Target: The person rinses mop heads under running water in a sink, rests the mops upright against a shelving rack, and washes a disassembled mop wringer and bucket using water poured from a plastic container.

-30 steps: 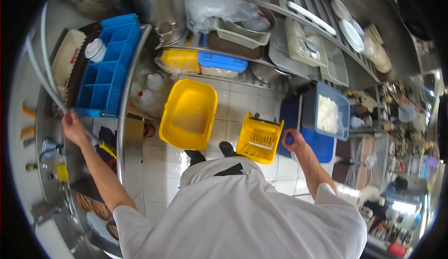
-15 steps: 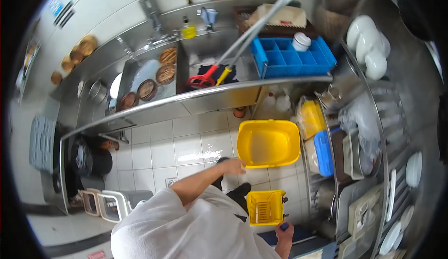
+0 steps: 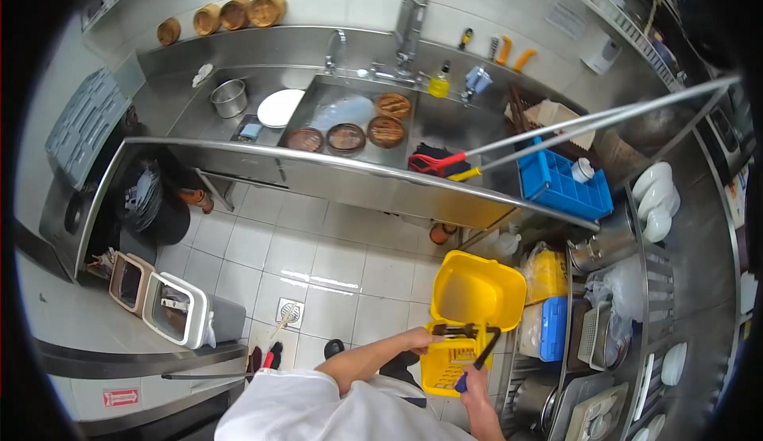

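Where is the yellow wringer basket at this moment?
In the head view, the yellow wringer basket is low, right of centre, just below the yellow tub, with the left hand at its upper left and the right hand at its right.

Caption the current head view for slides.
Right hand grips lever of yellow mop wringer, left hand at its edge.

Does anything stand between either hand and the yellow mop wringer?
Nothing visible does: the left hand is at the upper edge of the yellow mop wringer, and the right hand holds its dark lever.
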`<state>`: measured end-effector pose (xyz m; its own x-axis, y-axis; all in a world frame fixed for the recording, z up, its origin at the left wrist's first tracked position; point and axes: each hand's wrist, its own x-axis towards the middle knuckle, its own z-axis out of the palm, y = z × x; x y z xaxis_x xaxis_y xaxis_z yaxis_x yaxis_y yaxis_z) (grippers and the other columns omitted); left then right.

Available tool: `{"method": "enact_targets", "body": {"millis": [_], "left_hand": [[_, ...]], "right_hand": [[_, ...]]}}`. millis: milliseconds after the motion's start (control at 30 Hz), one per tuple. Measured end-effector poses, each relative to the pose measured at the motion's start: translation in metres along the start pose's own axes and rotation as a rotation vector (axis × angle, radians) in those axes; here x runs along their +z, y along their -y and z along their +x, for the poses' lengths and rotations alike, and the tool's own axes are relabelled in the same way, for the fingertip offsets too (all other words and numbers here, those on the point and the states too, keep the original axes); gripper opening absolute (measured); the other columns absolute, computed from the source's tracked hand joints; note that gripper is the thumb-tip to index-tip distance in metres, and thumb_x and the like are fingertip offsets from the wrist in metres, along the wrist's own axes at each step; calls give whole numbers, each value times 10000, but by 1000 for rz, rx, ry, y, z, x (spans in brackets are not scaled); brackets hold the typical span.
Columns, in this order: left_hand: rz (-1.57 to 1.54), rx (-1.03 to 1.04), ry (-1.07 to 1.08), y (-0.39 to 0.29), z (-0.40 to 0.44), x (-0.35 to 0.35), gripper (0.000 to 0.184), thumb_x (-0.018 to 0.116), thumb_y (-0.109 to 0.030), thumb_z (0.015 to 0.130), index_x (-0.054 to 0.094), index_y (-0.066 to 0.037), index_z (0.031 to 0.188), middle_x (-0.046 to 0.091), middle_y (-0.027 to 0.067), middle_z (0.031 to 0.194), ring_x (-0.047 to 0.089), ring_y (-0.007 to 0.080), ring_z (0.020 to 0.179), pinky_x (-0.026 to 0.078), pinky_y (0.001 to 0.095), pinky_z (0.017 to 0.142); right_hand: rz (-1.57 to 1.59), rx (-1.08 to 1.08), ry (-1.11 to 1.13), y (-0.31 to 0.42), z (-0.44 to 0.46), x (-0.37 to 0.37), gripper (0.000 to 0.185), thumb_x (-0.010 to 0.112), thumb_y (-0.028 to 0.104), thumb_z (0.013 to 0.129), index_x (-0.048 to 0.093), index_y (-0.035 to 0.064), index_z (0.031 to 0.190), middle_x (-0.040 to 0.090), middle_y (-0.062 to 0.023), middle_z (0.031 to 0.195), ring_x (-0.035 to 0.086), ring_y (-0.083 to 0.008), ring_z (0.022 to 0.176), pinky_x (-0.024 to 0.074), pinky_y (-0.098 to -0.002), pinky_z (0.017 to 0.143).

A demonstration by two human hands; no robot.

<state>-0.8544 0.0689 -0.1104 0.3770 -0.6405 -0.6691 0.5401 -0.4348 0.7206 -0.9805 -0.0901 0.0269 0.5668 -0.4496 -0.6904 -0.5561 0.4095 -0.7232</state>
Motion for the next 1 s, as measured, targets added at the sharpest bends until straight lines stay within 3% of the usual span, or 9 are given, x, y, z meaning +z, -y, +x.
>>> {"method": "enact_targets", "body": {"millis": [133,233,400,600,667,800,833,867,1000], "left_hand": [[-590,-20,65,76,-66,-59,785,527,-720,870,636,-38,1241,676,166,1124,656,262,1031,496,421,949],[-874,-197,-141,123,-119,-105,827,488,-730,882,427,-154,1473,464,156,1483,373,324,1408,279,499,1143],[-1106,28,-337,194,-164,-152,753,472,-703,906,451,-189,1455,481,46,1485,470,343,1328,309,569,1109],[-2117,721,-467,275,-243,-192,746,591,-628,880,457,-112,1401,483,225,1371,491,392,1255,443,524,1045],[-2565,372,-384,263,-286,-217,732,599,-594,889,455,-84,1395,484,223,1370,496,396,1247,448,516,1045],[-2195,999,-906,272,-279,-265,447,524,-345,973,545,-66,1321,582,141,1325,541,368,1206,434,587,1023],[-2285,934,-977,278,-279,-286,399,492,-273,978,557,-66,1313,617,115,1296,561,363,1186,425,610,1015],[-2314,954,-992,300,-270,-307,405,485,-248,970,552,-51,1317,606,136,1311,559,373,1192,436,579,1021],[-2338,911,-1010,284,-292,-345,458,393,-136,956,495,99,1336,540,241,1361,502,398,1271,425,518,1095]], "right_hand": [[-153,80,226,-28,-7,96,356,551,9,849,407,98,1161,486,-75,753,506,-181,481,444,-341,386],[-349,103,316,-35,-50,164,299,568,21,848,422,65,1106,500,-75,704,514,-177,491,438,-336,399],[-705,22,662,-56,-72,268,427,564,15,855,419,42,1255,533,-76,721,503,-165,476,423,-323,407],[-803,-18,909,-42,-147,330,747,590,93,893,219,86,1541,526,-54,796,523,-138,541,438,-310,463],[-977,-143,1071,-28,-156,343,749,585,121,904,207,96,1550,512,-46,786,523,-128,553,448,-295,498],[-1056,-230,1266,-2,-179,375,704,561,162,915,215,41,1516,563,-118,937,582,-200,740,489,-326,673],[-1074,-296,1320,2,-179,386,715,559,164,909,200,20,1511,560,-192,1091,598,-282,949,484,-345,845],[-996,-467,1376,-14,-158,394,738,566,154,905,189,62,1533,552,-102,889,575,-175,686,479,-326,639],[-1056,-429,1528,32,-89,434,723,601,226,917,239,27,1511,534,-254,1305,562,-330,1166,449,-394,977]]}}
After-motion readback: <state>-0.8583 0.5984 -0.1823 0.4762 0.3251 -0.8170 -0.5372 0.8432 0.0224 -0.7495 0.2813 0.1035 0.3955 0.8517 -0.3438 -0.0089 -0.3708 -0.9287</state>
